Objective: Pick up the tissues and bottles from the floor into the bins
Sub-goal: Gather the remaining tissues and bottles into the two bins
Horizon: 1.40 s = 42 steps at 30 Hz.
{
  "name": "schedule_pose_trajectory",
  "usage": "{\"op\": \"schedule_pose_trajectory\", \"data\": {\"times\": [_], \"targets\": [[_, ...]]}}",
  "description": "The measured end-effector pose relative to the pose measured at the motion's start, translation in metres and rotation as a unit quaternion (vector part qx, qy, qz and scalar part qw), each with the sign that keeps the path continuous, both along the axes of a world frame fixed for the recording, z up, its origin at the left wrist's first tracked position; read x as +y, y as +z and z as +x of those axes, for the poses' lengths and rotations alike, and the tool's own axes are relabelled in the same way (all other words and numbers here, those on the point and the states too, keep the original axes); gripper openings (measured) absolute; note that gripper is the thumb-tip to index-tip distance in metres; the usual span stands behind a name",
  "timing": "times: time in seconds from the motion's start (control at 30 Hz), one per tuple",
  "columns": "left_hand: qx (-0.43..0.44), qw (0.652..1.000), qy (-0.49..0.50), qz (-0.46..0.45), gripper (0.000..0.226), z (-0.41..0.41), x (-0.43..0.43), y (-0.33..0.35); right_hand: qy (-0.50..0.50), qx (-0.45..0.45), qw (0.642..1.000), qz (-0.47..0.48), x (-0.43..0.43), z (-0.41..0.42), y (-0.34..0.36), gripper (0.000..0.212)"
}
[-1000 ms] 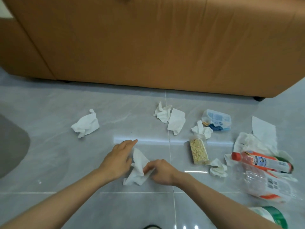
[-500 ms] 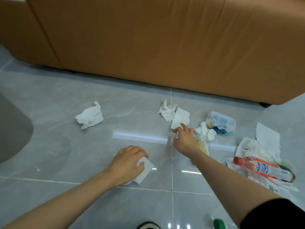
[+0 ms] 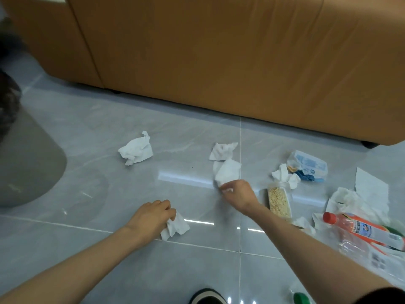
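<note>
Left hand curls its fingers round a crumpled tissue low over the floor; right hand pinches a second tissue. Risk: this thin pinch may slip or tear before reaching the grey bin.

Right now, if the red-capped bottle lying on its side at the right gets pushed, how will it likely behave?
The red-capped bottle lies on its side, so a push would probably roll it, though the tissues beside it may stop it. Its see-through neck shows no obvious liquid, so it is probably light. The thin plastic may dent when squeezed.
</note>
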<state>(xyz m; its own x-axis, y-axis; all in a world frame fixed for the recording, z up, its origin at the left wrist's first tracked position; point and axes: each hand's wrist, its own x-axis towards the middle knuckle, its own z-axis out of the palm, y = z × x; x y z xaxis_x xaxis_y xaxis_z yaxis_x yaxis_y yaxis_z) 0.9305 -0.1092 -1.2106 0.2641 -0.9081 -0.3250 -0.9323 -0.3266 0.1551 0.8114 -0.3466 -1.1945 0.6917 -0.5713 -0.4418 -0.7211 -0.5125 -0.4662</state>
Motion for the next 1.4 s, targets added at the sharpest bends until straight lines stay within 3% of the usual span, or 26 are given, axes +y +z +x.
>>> {"op": "schedule_pose_trajectory", "data": {"times": [0.1,0.23,0.33,0.4,0.5,0.57,0.7,0.83,0.93,1.0,1.13,1.4], "targets": [[0.045,0.992,0.109,-0.044,0.023,0.007,0.015,0.006,0.103,0.005,0.99,0.096,0.041,0.005,0.014,0.025],[0.107,0.957,0.263,-0.057,0.024,0.019,0.038,0.003,0.202,0.022,0.973,0.111,0.067,0.02,0.018,0.025],[0.133,0.933,0.326,-0.081,0.024,0.024,0.046,0.002,0.216,-0.036,0.973,0.065,0.078,0.029,0.021,0.023],[0.145,0.917,0.357,-0.101,0.024,0.025,0.049,0.003,0.26,-0.046,0.965,0.005,0.085,0.035,0.017,0.033],[0.164,0.903,0.379,-0.118,0.028,0.023,0.054,0.002,0.325,0.058,0.939,-0.094,0.095,0.039,0.007,0.06],[0.179,0.895,0.39,-0.119,0.03,0.019,0.057,0.003,0.293,0.113,0.943,-0.107,0.099,0.038,-0.001,0.065],[0.211,0.893,0.384,-0.102,0.032,0.014,0.062,0.005,0.23,0.11,0.965,-0.064,0.095,0.041,-0.009,0.045],[0.222,0.888,0.383,-0.121,0.034,0.014,0.063,0.015,0.241,0.133,0.961,-0.027,0.091,0.047,-0.007,0.017],[0.226,0.877,0.39,-0.166,0.035,0.019,0.066,0.029,0.181,0.068,0.981,0.005,0.094,0.061,-0.004,0.013],[0.217,0.869,0.401,-0.194,0.033,0.026,0.069,0.044,0.093,-0.023,0.989,0.115,0.105,0.078,0.011,0.012],[0.186,0.831,0.441,-0.283,0.029,0.045,0.084,0.086,0.018,-0.172,0.93,0.326,0.144,0.115,0.069,0.002],[0.093,0.754,0.478,-0.442,0.026,0.069,0.147,0.184,0.103,-0.306,0.859,0.396,0.221,0.173,0.18,0.009]]}}
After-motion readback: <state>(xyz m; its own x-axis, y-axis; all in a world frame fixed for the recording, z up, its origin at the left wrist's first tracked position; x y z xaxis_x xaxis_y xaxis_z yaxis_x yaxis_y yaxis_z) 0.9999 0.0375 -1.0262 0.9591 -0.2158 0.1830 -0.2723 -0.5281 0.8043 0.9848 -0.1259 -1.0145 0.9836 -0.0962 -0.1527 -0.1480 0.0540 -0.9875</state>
